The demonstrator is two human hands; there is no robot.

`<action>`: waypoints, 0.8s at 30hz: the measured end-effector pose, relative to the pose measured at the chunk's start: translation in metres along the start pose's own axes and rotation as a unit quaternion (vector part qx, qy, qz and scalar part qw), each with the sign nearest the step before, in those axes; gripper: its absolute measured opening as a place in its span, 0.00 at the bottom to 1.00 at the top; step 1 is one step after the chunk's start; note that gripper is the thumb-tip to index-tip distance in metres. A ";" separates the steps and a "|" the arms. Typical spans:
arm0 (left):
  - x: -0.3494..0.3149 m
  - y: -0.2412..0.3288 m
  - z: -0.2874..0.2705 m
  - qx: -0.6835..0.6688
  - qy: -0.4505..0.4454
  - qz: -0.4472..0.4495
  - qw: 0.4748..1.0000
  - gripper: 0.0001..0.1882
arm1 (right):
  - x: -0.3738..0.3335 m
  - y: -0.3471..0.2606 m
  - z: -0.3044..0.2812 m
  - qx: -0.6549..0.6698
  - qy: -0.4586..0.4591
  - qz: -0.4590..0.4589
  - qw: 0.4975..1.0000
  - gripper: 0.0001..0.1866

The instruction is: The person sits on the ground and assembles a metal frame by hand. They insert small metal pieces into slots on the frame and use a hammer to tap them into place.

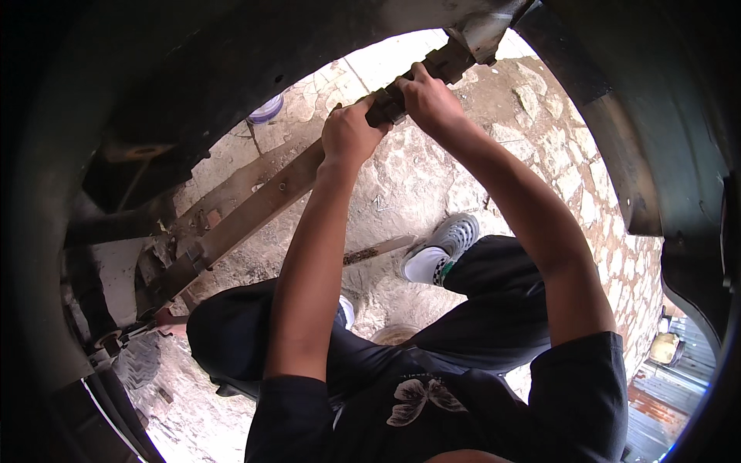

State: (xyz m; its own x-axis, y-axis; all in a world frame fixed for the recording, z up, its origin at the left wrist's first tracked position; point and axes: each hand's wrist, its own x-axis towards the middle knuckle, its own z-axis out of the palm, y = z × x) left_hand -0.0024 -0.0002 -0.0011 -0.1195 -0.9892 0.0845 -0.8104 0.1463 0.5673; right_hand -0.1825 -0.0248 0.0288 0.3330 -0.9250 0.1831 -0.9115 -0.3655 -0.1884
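A long brown leaf spring (270,189) runs slantwise from the lower left to the upper right, under dark vehicle bodywork. My left hand (351,135) is closed on its upper part, thumb along the top. Farther up, my right hand (432,100) grips it beside a blocky dark clamp (450,62); the undersides of both hands' fingers are hidden. The spring's far end meets a metal bracket (488,32). At its lower left end, another person's hand (166,320) shows near a metal rod or tool, partly hidden.
Curved dark bodywork (231,69) arches overhead and down the right side. A flat metal strip (378,251) lies on the stony ground by my shoe (455,235). A purple-and-white round container (266,109) stands beyond the spring. Corrugated sheet metal (671,397) is at the lower right.
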 end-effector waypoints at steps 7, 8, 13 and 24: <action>-0.003 -0.012 0.002 -0.010 0.009 0.051 0.999 0.41 | -0.016 -0.004 -0.004 -0.009 0.008 0.000 1.000 0.10; -0.001 -0.008 -0.004 -0.018 -0.016 0.047 0.999 0.41 | -0.003 -0.003 -0.006 -0.003 -0.003 0.023 1.000 0.10; 0.002 -0.018 -0.006 -0.016 -0.019 0.045 0.999 0.41 | -0.002 -0.007 -0.007 -0.012 -0.042 0.043 0.998 0.12; 0.002 -0.014 -0.001 -0.007 -0.023 0.043 0.999 0.40 | 0.013 -0.001 0.000 -0.019 0.032 0.029 0.999 0.11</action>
State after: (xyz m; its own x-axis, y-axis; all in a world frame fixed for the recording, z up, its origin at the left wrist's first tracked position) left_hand 0.0087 -0.0041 -0.0081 -0.2149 -0.9718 0.0969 -0.7874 0.2311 0.5715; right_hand -0.1774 -0.0366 0.0317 0.2653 -0.9353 0.2342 -0.9378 -0.3067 -0.1628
